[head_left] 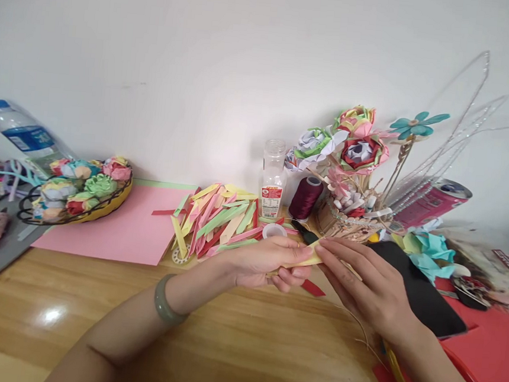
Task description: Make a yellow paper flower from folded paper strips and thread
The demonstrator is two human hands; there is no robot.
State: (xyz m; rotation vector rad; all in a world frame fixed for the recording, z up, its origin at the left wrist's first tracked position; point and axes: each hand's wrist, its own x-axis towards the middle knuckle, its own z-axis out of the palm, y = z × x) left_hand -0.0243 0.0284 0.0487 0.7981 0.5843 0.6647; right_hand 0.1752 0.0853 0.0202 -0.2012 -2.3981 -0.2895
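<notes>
Between my two hands, above the wooden table [223, 343], is a strip of yellow paper [314, 257]. My left hand [270, 261] grips it, thumb on top and fingers curled beneath. The fingertips of my right hand [369, 284] press on the strip's other end, closed around it. Just behind my left hand lies a pile of folded paper strips [220, 218] in pink, green, yellow and red. A small roll of white tape [274, 232] sits close behind my hands, and a red paper strip [313, 288] lies beneath them.
At the back stand a glass bottle [272, 186], a spool of purple thread [306, 198] and a basket [345, 220] of paper flowers. A black phone-like slab [423, 295] lies right. Leftward are pink paper sheets [111, 244], a flower-filled basket [101, 216] and a plastic bottle [27, 135].
</notes>
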